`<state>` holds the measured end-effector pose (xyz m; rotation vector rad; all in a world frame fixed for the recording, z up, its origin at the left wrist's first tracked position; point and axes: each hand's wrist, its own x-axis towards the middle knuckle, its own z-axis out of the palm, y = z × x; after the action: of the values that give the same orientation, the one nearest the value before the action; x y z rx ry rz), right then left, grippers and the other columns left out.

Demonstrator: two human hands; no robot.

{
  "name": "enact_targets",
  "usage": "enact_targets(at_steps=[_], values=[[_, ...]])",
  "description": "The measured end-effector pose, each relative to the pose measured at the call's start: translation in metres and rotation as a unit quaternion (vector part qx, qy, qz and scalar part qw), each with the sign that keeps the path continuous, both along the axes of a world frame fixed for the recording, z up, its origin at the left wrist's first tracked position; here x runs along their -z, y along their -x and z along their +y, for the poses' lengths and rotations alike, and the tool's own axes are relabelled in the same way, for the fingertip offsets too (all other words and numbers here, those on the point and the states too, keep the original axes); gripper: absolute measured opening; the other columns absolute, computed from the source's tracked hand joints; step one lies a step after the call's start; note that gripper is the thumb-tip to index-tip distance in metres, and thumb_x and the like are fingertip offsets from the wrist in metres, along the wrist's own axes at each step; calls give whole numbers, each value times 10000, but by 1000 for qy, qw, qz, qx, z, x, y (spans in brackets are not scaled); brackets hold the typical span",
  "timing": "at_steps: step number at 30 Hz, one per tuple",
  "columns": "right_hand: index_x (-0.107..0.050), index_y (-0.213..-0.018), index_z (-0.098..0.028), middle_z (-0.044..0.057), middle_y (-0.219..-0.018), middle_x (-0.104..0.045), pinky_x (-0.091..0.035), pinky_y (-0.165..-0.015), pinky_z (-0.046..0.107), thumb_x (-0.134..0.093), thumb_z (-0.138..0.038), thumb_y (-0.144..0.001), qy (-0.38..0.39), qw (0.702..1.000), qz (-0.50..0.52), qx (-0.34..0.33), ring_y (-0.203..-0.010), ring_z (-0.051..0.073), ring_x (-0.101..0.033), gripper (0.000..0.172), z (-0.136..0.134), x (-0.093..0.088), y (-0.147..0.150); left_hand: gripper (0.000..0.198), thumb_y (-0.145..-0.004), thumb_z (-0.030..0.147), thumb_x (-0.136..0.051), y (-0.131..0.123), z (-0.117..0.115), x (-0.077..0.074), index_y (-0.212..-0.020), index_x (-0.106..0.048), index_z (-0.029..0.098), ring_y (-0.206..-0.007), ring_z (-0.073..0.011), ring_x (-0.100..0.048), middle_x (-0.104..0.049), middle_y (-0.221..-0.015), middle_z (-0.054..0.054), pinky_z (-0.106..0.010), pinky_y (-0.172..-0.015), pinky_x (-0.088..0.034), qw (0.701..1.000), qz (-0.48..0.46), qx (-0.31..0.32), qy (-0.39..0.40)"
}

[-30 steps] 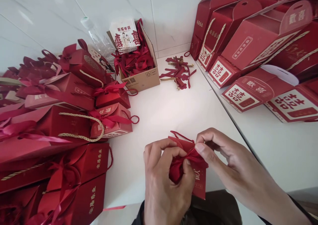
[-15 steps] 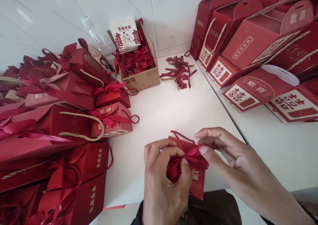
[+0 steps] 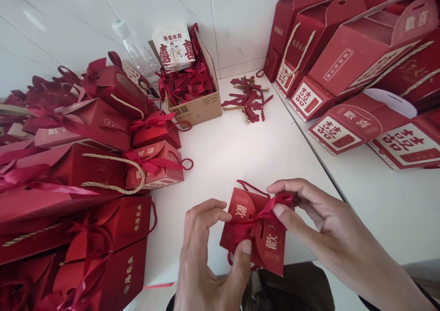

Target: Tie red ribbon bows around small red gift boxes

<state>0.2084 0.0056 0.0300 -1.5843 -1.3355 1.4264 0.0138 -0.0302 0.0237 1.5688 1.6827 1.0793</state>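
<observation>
A small red gift box [image 3: 259, 256] with gold characters sits at the front of the white table. Across its top runs a tied red ribbon [image 3: 245, 226], with a knot near the middle. My left hand [image 3: 213, 251] is at the box's left side, fingers spread; its thumb touches the lower part of the ribbon and the fingertips are by the box's left edge. Thumb and fingers of my right hand [image 3: 302, 210] close around the ribbon's right loop. Twisted red cord handles [image 3: 252, 187] stick out at the box's far side.
Red boxes with ribbons [image 3: 154, 162] crowd the left. Larger red boxes [image 3: 364, 50] stand at the right, beyond a table seam. At the back, a cardboard carton [image 3: 199, 109] holds ribbons and a stack of printed cards [image 3: 173, 47]; beside it lie loose dark red ties [image 3: 249, 100].
My left hand has let go of the knot, opened and moved left, uncovering more of the box top. My right hand stays at the ribbon's right loop.
</observation>
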Motion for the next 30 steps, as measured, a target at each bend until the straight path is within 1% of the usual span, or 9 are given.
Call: enact_targets(at_steps=[2,4,9,12,15,19,25,28,30], values=[[-679,-1141,-316,20,-1110,-737,-596,-830,197,-652,-553,-972,0,1000,0,3,-1026,177,-706,293,0,-1,-1,59,-931,227,-626,0,0,2,-944,-619,285,-1124,-208,-610,-614,-1195,-11,-334,-895,-486,1000,22,-1,-5],[-682,-1138,-306,28,-1101,-741,-601,-826,220,-651,-551,-970,-6,1000,-2,7,-1023,192,-709,299,-1,-1,-1,99,-932,188,-612,3,2,6,-877,-627,269,-1083,-208,-629,-632,-1157,-20,-319,-834,-500,999,38,1,-14],[-671,-1085,-283,20,-976,-736,-582,-776,270,-611,-515,-999,-22,1000,-12,1,-884,190,-704,255,0,1,0,119,-955,163,-595,7,1,12,-927,-613,278,-1007,-179,-656,-684,-1075,3,-288,-798,-507,999,15,29,-32],[-660,-1043,-283,1,-897,-720,-557,-763,279,-610,-491,-997,-27,1000,-8,10,-823,182,-678,219,-1,4,2,110,-1004,219,-543,0,-2,13,-922,-592,274,-1020,-178,-661,-695,-1077,1,-274,-746,-498,999,-34,-18,0],[-655,-1007,-280,1,-861,-705,-534,-725,295,-604,-476,-990,-17,1000,-3,21,-802,195,-656,203,-2,4,4,129,-1027,304,-530,-7,-4,12,-916,-585,265,-1060,-206,-657,-703,-1081,-21,-283,-714,-489,996,-69,-57,26],[-647,-961,-271,-1,-827,-662,-509,-702,301,-608,-458,-976,-14,999,9,45,-773,194,-613,191,-3,5,7,156,-1030,365,-549,-9,-4,12,-922,-575,256,-1085,-216,-645,-704,-1097,-33,-285,-728,-486,991,-112,-70,33],[-635,-969,-264,0,-879,-648,-522,-694,268,-622,-460,-988,-50,998,14,29,-797,176,-627,198,-1,11,6,171,-1043,381,-534,-14,-7,13,-929,-545,255,-1001,-183,-607,-653,-1128,-29,-278,-770,-491,972,-213,-82,62],[-657,-1060,-278,15,-953,-685,-555,-730,268,-612,-505,-993,-57,998,8,32,-889,195,-664,241,-3,12,3,122,-1018,393,-568,-10,-8,19,-1001,-525,279,-1109,-217,-605,-644,-1228,-42,-337,-884,-501,970,-228,-77,17],[-654,-1166,-293,33,-1046,-702,-572,-761,276,-615,-543,-987,-65,997,4,42,-999,219,-681,310,-6,13,-1,184,-987,440,-597,-2,-9,25,-1070,-535,288,-1139,-250,-611,-640,-1274,-70,-377,-910,-489,975,-210,-68,-36]])
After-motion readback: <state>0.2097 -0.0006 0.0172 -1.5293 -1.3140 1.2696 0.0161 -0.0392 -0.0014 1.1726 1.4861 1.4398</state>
